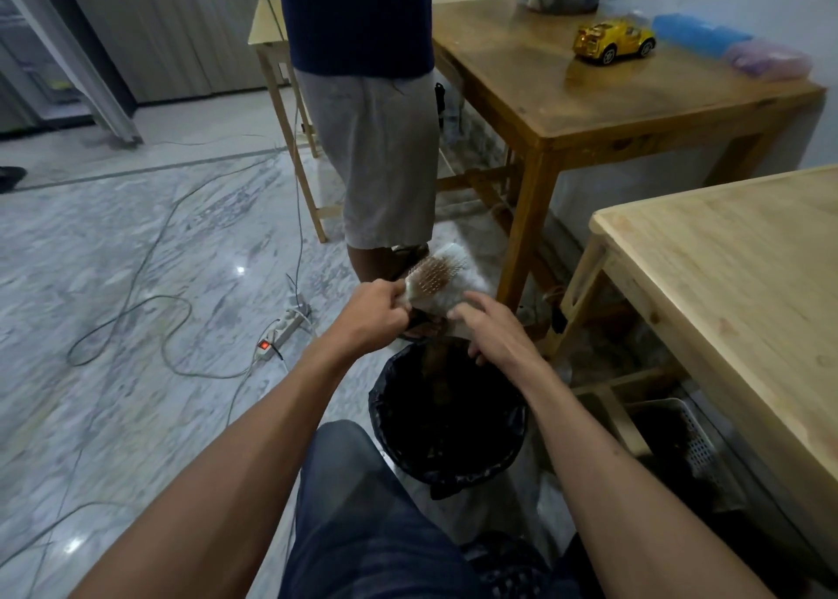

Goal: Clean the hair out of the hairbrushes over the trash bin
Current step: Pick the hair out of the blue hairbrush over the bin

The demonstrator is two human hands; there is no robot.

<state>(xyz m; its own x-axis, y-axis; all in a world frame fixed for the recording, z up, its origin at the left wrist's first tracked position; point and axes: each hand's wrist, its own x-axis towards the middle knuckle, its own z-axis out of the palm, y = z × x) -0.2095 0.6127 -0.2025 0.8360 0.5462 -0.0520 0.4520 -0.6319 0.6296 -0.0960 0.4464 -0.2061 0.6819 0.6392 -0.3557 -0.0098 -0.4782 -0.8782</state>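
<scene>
White plastic frames the paddle hairbrush [437, 281], which is hanging in the air just beyond the far rim of the trash bin [385, 399], its brownish bristle pad facing up toward the camera. The left hand [376, 310] is clenching the handle end, fingers curled round it. The right hand [492, 326] is working at the near right edge of the brush head, its fingertips [458, 312] bent down onto the pad; whether they are pinching a tuft of hair is too small to tell. The bin, lined with a black bag, is standing on the marble floor [136, 258] directly below and nearer than the hands, something dark lying inside it.

By the look of it, the hair-pulling step is under way. The next move calls for hooking strands free from between the pins and releasing them above the bin opening, so the brush wants bringing a little nearer first.

Further out, a person in grey shorts [385, 145] is standing beyond the brush. A power strip [285, 326] with a lit red switch is lying on the left. A yellow toy car [614, 40] is sitting on the far wooden table [589, 113], and a pale wooden table [725, 290] is filling the right. No writing or brand is readable anywhere.
</scene>
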